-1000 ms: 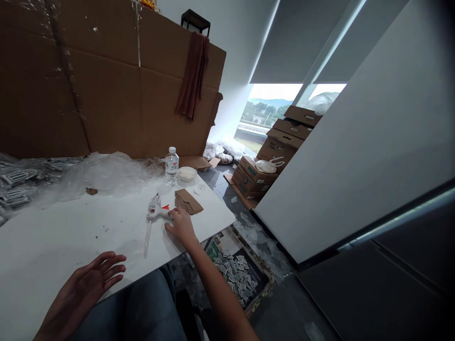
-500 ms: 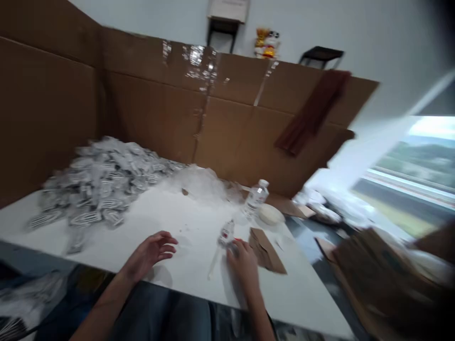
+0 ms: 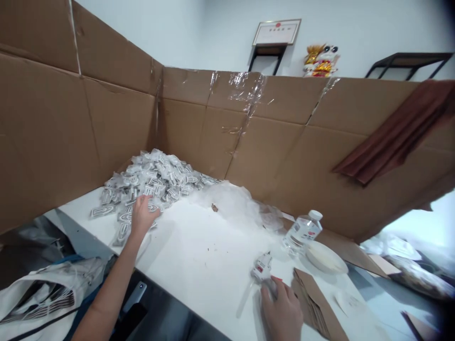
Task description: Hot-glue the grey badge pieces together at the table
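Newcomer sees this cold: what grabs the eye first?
First, the heap of small bagged pieces at the white table's far left, before cardboard walls, the left hand at its near edge. Next, the glue gun at right, its handle in the right hand. Then the dark red cloth hanging over the cardboard, upper right.

Pale wall bears dark shelves; floor seems tiled.

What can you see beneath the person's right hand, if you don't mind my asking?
The right hand is at the handle end of the white glue gun, whose body and nozzle show. The handle's lower end and whatever lies beneath the palm are covered.
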The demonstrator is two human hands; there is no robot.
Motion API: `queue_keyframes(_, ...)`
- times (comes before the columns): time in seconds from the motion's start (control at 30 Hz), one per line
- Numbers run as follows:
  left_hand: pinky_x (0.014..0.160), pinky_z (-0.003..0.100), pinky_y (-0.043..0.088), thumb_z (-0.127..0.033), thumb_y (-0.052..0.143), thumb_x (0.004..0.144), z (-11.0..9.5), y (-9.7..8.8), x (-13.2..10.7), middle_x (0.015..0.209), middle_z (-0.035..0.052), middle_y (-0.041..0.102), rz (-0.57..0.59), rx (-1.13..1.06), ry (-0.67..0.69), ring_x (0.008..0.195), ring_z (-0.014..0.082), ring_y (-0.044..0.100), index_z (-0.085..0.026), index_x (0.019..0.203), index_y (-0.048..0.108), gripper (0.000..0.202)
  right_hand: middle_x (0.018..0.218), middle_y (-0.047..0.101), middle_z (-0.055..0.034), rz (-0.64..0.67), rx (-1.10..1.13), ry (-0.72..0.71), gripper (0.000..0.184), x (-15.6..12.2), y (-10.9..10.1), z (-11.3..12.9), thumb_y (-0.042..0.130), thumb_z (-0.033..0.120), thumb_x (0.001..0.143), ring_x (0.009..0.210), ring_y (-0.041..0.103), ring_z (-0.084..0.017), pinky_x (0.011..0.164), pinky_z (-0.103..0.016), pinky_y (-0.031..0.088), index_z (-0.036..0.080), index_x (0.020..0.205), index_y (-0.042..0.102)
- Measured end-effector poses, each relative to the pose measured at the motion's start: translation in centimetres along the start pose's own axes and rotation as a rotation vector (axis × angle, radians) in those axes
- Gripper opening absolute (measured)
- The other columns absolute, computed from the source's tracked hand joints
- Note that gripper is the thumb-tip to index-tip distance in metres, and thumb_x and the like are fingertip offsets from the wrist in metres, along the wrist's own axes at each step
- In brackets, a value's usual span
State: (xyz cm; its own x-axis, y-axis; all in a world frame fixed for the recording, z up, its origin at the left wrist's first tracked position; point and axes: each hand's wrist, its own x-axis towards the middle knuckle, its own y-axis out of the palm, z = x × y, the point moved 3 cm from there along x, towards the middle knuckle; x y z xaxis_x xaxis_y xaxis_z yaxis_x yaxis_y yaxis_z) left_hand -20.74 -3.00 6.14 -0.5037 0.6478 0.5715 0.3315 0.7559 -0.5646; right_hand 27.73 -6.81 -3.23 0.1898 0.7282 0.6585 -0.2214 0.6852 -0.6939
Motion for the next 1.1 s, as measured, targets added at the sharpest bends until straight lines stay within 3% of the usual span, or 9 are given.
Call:
queue_keyframes(0.07, 0.106, 0.042, 0.035, -0.033, 0.065, 0.071, 2.3, -0.6, 0.4, 0.131, 0.0163, 0.046, 0.019, 0.132, -0.059, 0.123, 0.0329, 0.044, -0.015, 0.126, 0.053, 0.058, 0.103, 0.064, -0.0118, -0.04, -0.007, -0.014, 0.044, -0.1, 0.0, 0.1, 0.042, 0.043, 0.08, 0.095, 0.058, -0.031, 0.08, -0.042, 0.044, 0.014, 0.103, 0.066)
queue_keyframes(0.17, 0.1, 0.043, 0.039, -0.036, 0.065, 0.072, 5.6, -0.8, 0.4, 0.131, 0.0172, 0.049, 0.166, 0.231, -0.146, 0.12, 0.0346, 0.049, -0.014, 0.131, 0.05, 0.065, 0.101, 0.065, -0.0122, -0.078, -0.015, -0.025, 0.044, -0.1, -0.1, 0.3, 0.041, 0.044, 0.082, 0.093, 0.058, -0.031, 0.079, -0.041, 0.043, 0.014, 0.101, 0.066)
queue_keyframes(0.27, 0.098, 0.043, 0.039, -0.031, 0.061, 0.074, 7.3, -0.5, 0.3, 0.128, 0.0144, 0.056, 0.278, 0.252, -0.146, 0.117, 0.0326, 0.052, -0.016, 0.132, 0.05, 0.06, 0.098, 0.064, -0.0128, -0.103, -0.016, -0.04, 0.044, -0.2, -0.2, 0.5, 0.04, 0.044, 0.083, 0.093, 0.058, -0.031, 0.079, -0.04, 0.043, 0.013, 0.102, 0.066)
queue_keyframes(0.43, 0.099, 0.046, 0.037, -0.024, 0.058, 0.075, 7.4, -0.1, 0.4, 0.117, 0.0102, 0.065, 0.296, 0.251, -0.104, 0.113, 0.0322, 0.056, -0.021, 0.126, 0.055, 0.051, 0.1, 0.064, -0.0125, -0.107, -0.03, -0.04, 0.043, -0.3, -0.2, 0.6, 0.041, 0.043, 0.082, 0.093, 0.058, -0.031, 0.08, -0.04, 0.043, 0.014, 0.102, 0.065)
queue_keyframes(0.67, 0.096, 0.048, 0.04, -0.034, 0.064, 0.069, 9.0, -1.2, -0.1, 0.123, 0.0136, 0.057, 0.266, 0.268, -0.117, 0.116, 0.0353, 0.051, -0.021, 0.126, 0.054, 0.06, 0.102, 0.063, -0.0123, -0.105, -0.031, -0.058, 0.042, -0.4, -0.2, 0.6, 0.041, 0.042, 0.082, 0.094, 0.057, -0.03, 0.08, -0.038, 0.043, 0.013, 0.101, 0.065)
queue_keyframes(0.87, 0.095, 0.035, 0.043, -0.025, 0.062, 0.07, 10.5, -1.3, -0.4, 0.116, 0.0114, 0.062, 0.261, 0.204, -0.051, 0.111, 0.0281, 0.055, -0.015, 0.119, 0.06, 0.05, 0.102, 0.063, -0.0132, -0.104, -0.034, -0.061, 0.043, -0.3, -0.1, 0.9, 0.041, 0.042, 0.082, 0.093, 0.056, -0.03, 0.079, -0.039, 0.043, 0.013, 0.101, 0.066)
queue_keyframes(1.1, 0.086, 0.036, 0.046, -0.033, 0.061, 0.073, 10.3, -2.0, -0.2, 0.115, 0.0085, 0.064, 0.278, 0.244, -0.117, 0.109, 0.0291, 0.056, -0.02, 0.11, 0.066, 0.039, 0.103, 0.062, -0.0129, -0.084, 0.003, -0.041, 0.042, -0.6, -0.3, 1.0, 0.043, 0.04, 0.082, 0.095, 0.055, -0.029, 0.083, -0.038, 0.042, 0.012, 0.103, 0.065)
